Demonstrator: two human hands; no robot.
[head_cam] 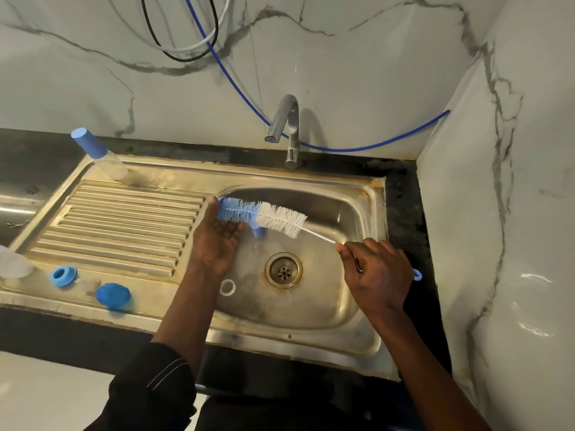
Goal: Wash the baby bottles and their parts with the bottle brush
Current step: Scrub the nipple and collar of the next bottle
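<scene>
A bottle brush [264,215] with blue and white bristles lies across the sink basin [354,293]. My right hand [376,272] pinches its thin wire handle. My left hand [217,241] is open, palm up, under the blue bristle end. A small blue part [258,231] shows just below the bristles, mostly hidden. A white ring [227,287] lies in the basin. A capped baby bottle [99,157] stands at the drainboard's far left corner. A blue collar ring [63,276] and a blue cap [113,296] lie on the front of the drainboard.
The tap [286,126] stands behind the basin, spout over it. The drain [283,270] is mid-basin. The ribbed drainboard [124,225] lies left. A clear bottle part [12,262] shows at the left edge. A blue hose [373,146] runs along the wall. A marble wall closes the right side.
</scene>
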